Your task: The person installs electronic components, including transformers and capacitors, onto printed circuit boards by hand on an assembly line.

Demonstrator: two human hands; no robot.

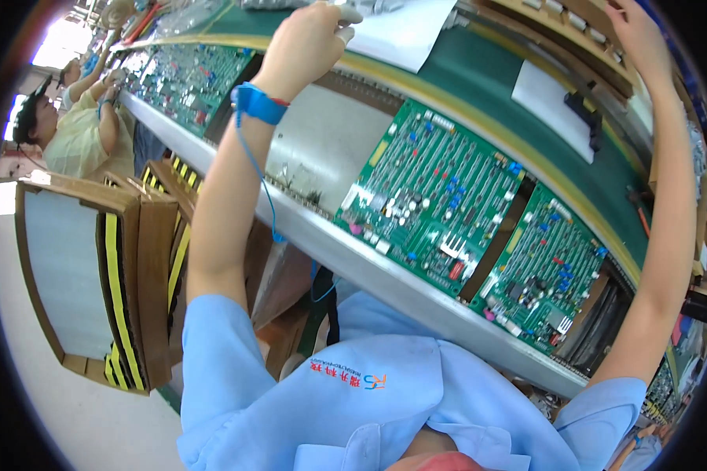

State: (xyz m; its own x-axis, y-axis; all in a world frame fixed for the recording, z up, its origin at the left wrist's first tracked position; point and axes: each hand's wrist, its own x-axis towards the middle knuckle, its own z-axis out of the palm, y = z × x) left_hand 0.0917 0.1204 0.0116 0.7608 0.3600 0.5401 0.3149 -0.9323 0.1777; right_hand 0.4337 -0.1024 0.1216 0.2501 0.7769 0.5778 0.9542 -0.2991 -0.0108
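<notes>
left hand [313, 35]: we see it curled at a white sheet's [404, 31] edge (blue wrist strap [258, 103] on)
right hand [635, 27]: up on wooden shelf [585, 35], grip unclear
boards: two green circuit boards [432, 196] on the conveyor, below both arms

The person wears a light blue short-sleeved work shirt [385, 408] with a collar and a small red and orange printed mark on the chest. Both forearms are bare. Around the left wrist sits a bright blue wrist strap [258, 104] with a red edge, and a thin blue coiled cord [261, 184] hangs from it.
</notes>
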